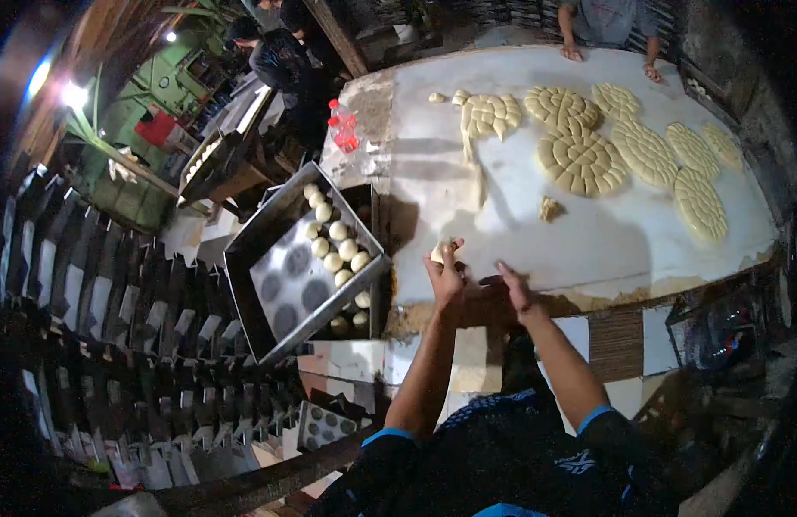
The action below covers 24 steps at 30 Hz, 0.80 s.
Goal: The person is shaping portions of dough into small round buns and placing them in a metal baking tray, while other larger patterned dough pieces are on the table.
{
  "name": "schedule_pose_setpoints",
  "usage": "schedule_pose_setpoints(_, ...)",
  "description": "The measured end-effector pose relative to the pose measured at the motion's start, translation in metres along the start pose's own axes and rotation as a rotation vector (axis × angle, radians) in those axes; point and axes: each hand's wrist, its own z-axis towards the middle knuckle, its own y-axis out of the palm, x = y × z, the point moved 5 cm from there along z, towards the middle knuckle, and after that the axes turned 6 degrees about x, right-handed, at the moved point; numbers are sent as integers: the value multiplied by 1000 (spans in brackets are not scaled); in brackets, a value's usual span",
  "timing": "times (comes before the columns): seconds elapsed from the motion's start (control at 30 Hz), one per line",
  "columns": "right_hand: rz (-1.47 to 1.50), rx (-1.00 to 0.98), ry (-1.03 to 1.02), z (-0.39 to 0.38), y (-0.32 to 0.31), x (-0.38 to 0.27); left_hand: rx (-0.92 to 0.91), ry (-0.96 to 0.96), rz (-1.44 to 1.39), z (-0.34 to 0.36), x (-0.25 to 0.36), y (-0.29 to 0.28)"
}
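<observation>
Pale table (519, 254) with segmented dough slabs (581, 162)

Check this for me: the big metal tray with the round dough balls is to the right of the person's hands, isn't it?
Not quite: the big metal tray with the round dough balls is to the left of the person's hands, as the head view shows.

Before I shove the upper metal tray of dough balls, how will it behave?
It should feel stiff: the upper tray has straight metal walls. It might tip or slide, sitting askew over the lower tray. The dough balls look round and might roll.
</observation>
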Motion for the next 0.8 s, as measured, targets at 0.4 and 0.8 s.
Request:
schedule_pose_setpoints(0.4, -67, 176, -145, -12, -73, -100, -167, 738, 802, -60, 30, 32)
schedule_pose_setpoints(0.8, -716, 376, -721, 69, -190, -113, -315, 465, 936, 355, -22, 93)
